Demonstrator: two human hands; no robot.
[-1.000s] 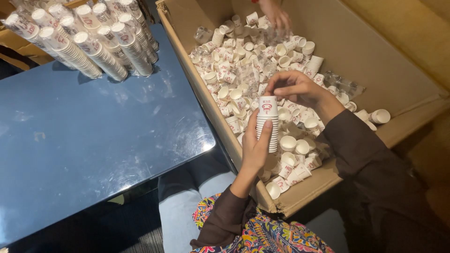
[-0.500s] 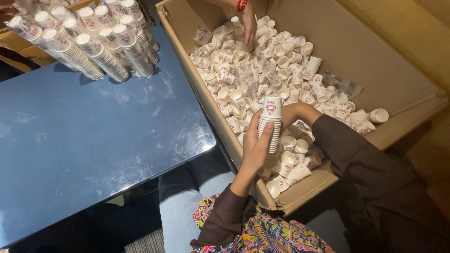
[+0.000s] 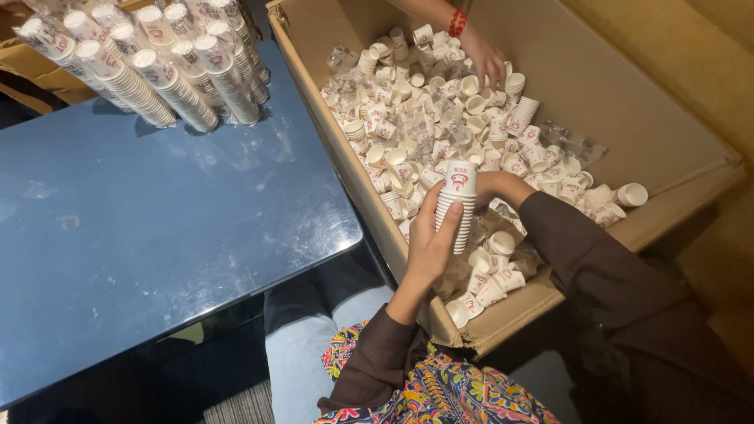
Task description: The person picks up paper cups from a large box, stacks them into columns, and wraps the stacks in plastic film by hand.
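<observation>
The left hand (image 3: 428,247) holds a stack of small white paper cups (image 3: 457,206) upright, with the thumb and fingers wrapped around its lower part. The stack is over the near side of a big cardboard box (image 3: 628,86), just above the loose cups (image 3: 440,126) that fill it. The right hand (image 3: 491,187) is right behind the stack, mostly hidden by it, so I cannot tell if it grips the stack or only touches it. At the far end of the box, another person's hand (image 3: 481,59) with a red wristband (image 3: 457,22) reaches down into the loose cups. To the left is a blue table (image 3: 141,235). Long stacks of cups in clear bags (image 3: 149,63) lie on its far edge.
</observation>
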